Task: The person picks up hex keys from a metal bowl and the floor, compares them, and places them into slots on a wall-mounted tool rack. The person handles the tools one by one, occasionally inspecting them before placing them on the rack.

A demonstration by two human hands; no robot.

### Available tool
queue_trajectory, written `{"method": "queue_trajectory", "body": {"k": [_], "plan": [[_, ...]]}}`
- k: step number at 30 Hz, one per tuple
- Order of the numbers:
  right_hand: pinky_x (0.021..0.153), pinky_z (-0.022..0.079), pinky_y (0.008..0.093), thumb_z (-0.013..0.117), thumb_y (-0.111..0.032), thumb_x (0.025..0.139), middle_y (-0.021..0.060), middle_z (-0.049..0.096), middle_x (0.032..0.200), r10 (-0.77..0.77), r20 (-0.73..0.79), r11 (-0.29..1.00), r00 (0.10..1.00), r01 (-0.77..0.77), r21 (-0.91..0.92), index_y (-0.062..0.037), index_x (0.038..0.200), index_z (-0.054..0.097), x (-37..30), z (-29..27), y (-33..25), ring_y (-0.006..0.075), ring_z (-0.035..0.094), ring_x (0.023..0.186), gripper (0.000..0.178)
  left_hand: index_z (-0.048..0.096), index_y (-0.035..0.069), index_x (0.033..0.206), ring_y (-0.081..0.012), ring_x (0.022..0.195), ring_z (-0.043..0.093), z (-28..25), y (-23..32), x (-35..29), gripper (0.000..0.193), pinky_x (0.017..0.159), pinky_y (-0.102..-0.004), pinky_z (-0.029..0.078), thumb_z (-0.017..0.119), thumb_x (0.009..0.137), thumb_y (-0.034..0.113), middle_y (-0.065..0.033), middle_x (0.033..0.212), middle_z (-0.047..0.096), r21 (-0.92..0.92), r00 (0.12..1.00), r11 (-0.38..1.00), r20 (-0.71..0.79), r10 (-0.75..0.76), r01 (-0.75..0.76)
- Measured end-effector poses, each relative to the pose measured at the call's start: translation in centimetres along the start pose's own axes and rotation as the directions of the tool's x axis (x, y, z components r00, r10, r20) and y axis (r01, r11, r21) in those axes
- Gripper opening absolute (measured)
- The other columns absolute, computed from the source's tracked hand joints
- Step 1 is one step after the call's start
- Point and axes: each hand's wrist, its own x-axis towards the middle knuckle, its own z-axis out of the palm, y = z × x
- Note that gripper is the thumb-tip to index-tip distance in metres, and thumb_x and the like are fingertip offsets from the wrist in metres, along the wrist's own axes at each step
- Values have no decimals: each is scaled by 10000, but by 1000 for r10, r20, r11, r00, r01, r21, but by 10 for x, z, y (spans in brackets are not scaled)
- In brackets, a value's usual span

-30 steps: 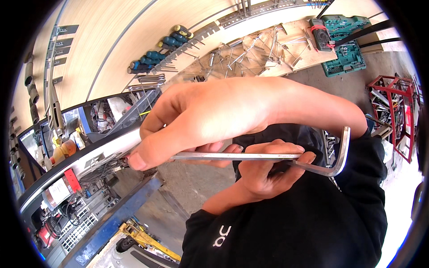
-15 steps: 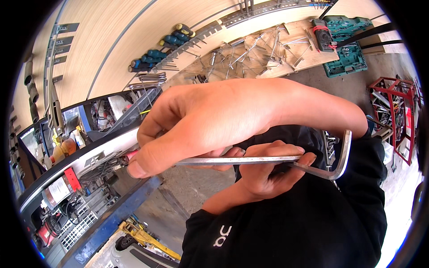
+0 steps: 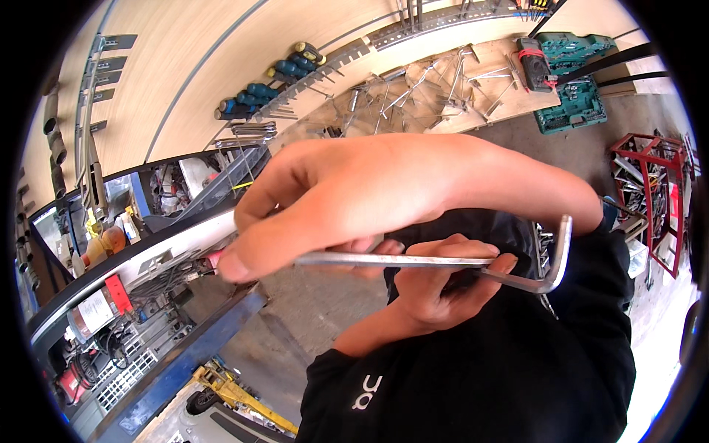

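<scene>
A steel L-shaped hex key lies across both hands, its bent short arm standing up at the right. My right hand reaches in from the right, palm down, with its fingers curled around the left part of the shaft. Its thumb lies along the near side. Lower down, my left hand comes from the lower left, its fingers closed on the shaft toward the bend. A fingertip covers part of the metal there, so I cannot tell whether a second key lies alongside.
Many loose hex keys and rods cover the wooden workbench ahead. A multimeter and a green tool case are at its right. Screwdrivers hang at the left. A red metal rack stands far right, a blue beam lower left.
My right hand and its thumb have shifted slightly right. The bent end of the hex key sits a little further left. Both hands keep their grip.
</scene>
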Motion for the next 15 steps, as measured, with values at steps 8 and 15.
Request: {"method": "queue_trajectory", "body": {"k": [8, 15], "plan": [[307, 170, 210, 533, -445, 936, -95, 241, 518, 107, -504, 964, 857, 35, 264, -31, 866, 569, -35, -65, 30, 29, 235, 361, 421, 578, -37, 921, -76, 449, 432, -12, -1, -15, 265, 426, -211, 324, 458, 919, 199, -40, 612, 535, -479, 843, 814, -241, -481, 328], [396, 293, 234, 439, -328, 995, -3, 397, 527, -68, -719, 948, 691, 269, 169, -22, 789, 516, -81, -80, 57, 100, 390, 425, 376, 548, -34, 1041, -68, 423, 248, -50, -26, 8, 504, 427, -224, 259, 273, 1002, 385, -17, 561, 417, -727, 665, 438, 35, -746, 529]]}}
